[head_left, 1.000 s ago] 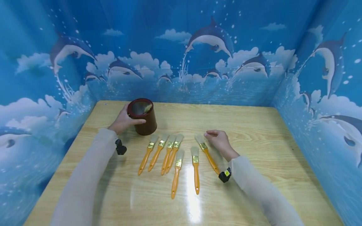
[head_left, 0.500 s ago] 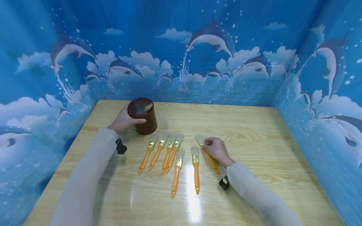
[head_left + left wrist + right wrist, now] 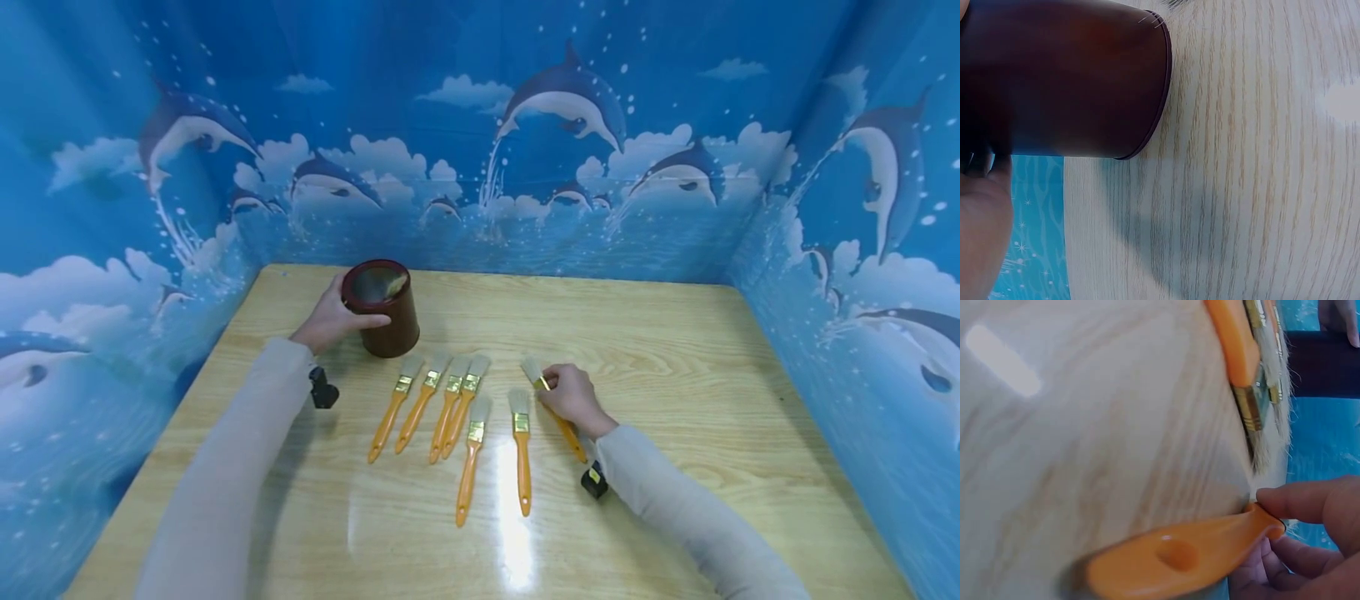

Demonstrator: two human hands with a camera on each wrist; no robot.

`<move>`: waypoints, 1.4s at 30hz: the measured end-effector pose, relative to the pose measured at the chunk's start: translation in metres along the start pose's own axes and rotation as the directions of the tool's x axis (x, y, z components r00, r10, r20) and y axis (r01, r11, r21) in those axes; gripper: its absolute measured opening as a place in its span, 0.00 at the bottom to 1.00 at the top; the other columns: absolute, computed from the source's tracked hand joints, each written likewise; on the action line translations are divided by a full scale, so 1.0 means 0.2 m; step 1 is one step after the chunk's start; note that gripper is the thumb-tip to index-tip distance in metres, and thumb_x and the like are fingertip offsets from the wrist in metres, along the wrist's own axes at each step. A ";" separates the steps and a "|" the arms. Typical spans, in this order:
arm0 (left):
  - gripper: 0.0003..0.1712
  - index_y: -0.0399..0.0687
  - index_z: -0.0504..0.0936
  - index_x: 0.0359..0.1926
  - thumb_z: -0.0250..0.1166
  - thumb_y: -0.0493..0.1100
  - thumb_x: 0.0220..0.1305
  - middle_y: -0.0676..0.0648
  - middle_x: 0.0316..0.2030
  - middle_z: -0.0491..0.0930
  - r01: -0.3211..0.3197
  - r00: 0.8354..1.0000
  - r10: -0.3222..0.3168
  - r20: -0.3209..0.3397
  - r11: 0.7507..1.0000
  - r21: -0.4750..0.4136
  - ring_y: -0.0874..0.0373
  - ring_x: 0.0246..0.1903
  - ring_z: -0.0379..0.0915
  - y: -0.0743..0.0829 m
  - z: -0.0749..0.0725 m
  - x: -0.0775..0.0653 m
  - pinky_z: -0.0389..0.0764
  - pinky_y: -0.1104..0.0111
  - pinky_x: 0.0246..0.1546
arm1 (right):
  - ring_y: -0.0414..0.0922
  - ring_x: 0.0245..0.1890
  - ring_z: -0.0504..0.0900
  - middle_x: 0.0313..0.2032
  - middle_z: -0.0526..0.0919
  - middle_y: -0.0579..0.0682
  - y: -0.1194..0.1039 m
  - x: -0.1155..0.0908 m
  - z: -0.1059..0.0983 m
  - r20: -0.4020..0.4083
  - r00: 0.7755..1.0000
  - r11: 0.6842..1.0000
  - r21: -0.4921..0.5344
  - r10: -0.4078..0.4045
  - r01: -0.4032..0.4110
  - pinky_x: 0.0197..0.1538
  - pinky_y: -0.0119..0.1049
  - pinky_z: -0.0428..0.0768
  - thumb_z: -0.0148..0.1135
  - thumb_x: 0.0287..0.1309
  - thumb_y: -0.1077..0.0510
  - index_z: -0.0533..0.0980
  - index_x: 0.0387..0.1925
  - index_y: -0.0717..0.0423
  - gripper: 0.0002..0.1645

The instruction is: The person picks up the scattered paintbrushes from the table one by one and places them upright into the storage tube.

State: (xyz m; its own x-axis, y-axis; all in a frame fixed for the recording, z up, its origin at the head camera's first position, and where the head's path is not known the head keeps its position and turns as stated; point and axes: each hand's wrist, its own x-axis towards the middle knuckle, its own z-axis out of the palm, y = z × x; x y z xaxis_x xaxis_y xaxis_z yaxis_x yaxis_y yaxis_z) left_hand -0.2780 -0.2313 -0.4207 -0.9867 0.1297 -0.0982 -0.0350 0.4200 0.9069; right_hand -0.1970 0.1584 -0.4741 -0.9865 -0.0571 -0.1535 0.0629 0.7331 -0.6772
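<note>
My left hand (image 3: 328,322) grips a dark red-brown cylindrical pot (image 3: 396,333) at the back left, thumb across its near side. Pale bristles (image 3: 395,286) show inside the pot's mouth. In the left wrist view the pot (image 3: 1072,81) is tilted, its base edge close to the table. My right hand (image 3: 576,400) pinches a paintbrush with an orange handle and brass ferrule, its bristles (image 3: 532,369) pointing away to the left. The right wrist view shows thumb and fingers at the neck of this paintbrush (image 3: 1147,562), whose handle end has a hole.
Two more paintbrushes, one upright in view (image 3: 522,450) and one slightly slanted (image 3: 468,467), lie between my hands. Several others (image 3: 415,412) lie side by side below the pot on the wooden table (image 3: 675,350). A dolphin-print curtain (image 3: 480,125) stands behind and beside the table.
My right hand has come down from beside the bristles of the rightmost paintbrush and now pinches it near the ferrule. My left hand and the pot have stayed in place.
</note>
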 end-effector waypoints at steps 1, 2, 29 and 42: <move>0.64 0.52 0.42 0.75 0.77 0.54 0.48 0.43 0.72 0.52 0.000 1.000 0.000 0.002 1.000 0.001 0.46 0.70 0.50 0.00 0.00 0.00 0.60 0.44 0.65 | 0.49 0.37 0.80 0.39 0.83 0.59 0.00 0.00 0.00 0.004 1.000 1.000 0.004 0.006 -0.006 0.40 0.41 0.81 0.67 0.52 0.64 0.78 0.48 0.70 0.21; 0.64 0.52 0.42 0.75 0.76 0.54 0.48 0.43 0.72 0.52 0.000 1.000 0.000 0.002 1.000 0.002 0.46 0.70 0.50 0.00 0.00 0.00 0.60 0.44 0.65 | 0.49 0.38 0.80 0.39 0.83 0.59 0.00 0.00 -0.01 0.007 1.000 1.000 0.009 0.017 -0.017 0.40 0.40 0.81 0.67 0.52 0.64 0.78 0.48 0.69 0.20; 0.60 0.44 0.42 0.75 0.74 0.46 0.53 0.38 0.71 0.51 0.008 1.000 -0.008 0.030 1.000 -0.014 0.42 0.70 0.49 0.16 0.01 -0.10 0.58 0.43 0.66 | 0.53 0.46 0.79 0.43 0.80 0.57 -0.34 0.11 -0.26 0.014 0.999 0.993 0.114 -0.041 0.039 0.42 0.43 0.81 0.64 0.60 0.57 0.77 0.44 0.63 0.14; 0.62 0.49 0.43 0.75 0.76 0.50 0.50 0.41 0.71 0.52 -0.002 1.000 0.002 0.014 1.000 -0.014 0.44 0.70 0.50 0.03 0.00 -0.01 0.60 0.44 0.65 | 0.49 0.42 0.82 0.40 0.82 0.55 -0.65 0.10 -0.26 -0.018 0.983 0.954 0.240 -0.181 0.180 0.44 0.41 0.83 0.64 0.61 0.58 0.79 0.44 0.58 0.12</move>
State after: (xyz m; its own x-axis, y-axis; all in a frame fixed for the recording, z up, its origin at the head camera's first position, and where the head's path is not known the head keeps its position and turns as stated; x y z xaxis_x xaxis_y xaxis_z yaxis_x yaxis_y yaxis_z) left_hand -0.2754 -0.2282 -0.4146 -0.9844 0.1433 -0.1016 -0.0350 0.4071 0.9127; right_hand -0.2334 0.0971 -0.3506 -0.9842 -0.1766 -0.0150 -0.0815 0.5261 -0.8465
